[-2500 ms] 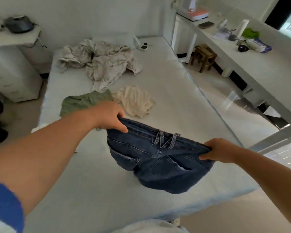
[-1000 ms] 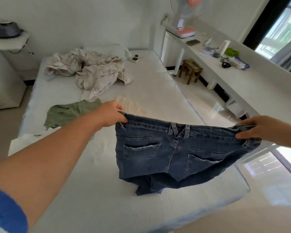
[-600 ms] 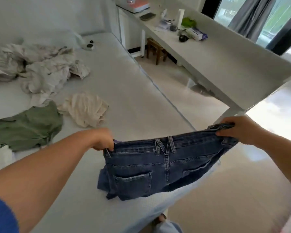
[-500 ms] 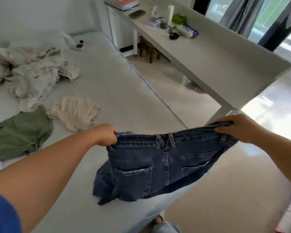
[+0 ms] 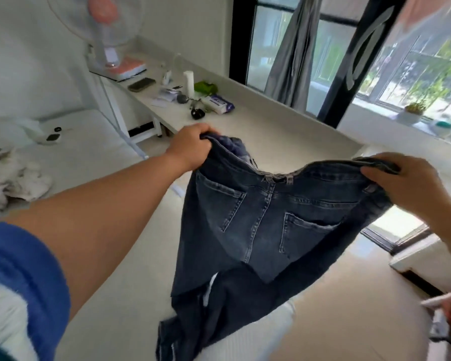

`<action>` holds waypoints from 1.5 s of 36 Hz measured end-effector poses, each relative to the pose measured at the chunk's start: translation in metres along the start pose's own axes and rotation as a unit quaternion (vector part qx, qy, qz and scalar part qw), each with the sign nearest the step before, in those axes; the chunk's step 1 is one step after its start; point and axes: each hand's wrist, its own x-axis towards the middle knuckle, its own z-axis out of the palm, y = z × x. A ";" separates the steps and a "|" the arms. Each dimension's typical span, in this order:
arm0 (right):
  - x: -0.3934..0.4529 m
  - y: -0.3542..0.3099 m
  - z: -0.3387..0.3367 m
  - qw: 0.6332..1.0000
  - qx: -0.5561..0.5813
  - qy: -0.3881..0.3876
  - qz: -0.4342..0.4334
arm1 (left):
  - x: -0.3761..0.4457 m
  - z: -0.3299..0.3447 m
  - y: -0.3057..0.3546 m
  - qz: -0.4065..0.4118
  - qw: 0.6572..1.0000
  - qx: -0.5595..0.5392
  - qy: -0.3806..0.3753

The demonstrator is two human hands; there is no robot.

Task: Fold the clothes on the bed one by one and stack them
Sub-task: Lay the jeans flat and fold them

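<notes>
You've got the one pair of jeans (image 5: 266, 225) hoisted mid-frame, back pockets facing you, left hand (image 5: 193, 147) bunched round one waistband corner and right hand (image 5: 406, 183) pinching the other, presumably stretching it flat so the legs hang straight over the bed (image 5: 94, 152) for folding; one crumpled pale garment (image 5: 13, 175) waits at left edge

There is only the one view, from a wide-angle camera on the person's head, tilted forward and down along both outstretched bare arms. It sits close: the dark blue denim jeans (image 5: 266, 225) fill the centre. The white mattress bed (image 5: 94, 157) stretches toward ten o'clock, the long white desk (image 5: 258, 126) toward twelve, and the black-framed window (image 5: 336, 61) sits at one o'clock.
</notes>
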 end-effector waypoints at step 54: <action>-0.742 -0.254 0.528 0.761 -0.056 -0.646 -0.024 | -0.566 -0.231 -0.626 -0.419 0.888 0.189 -0.026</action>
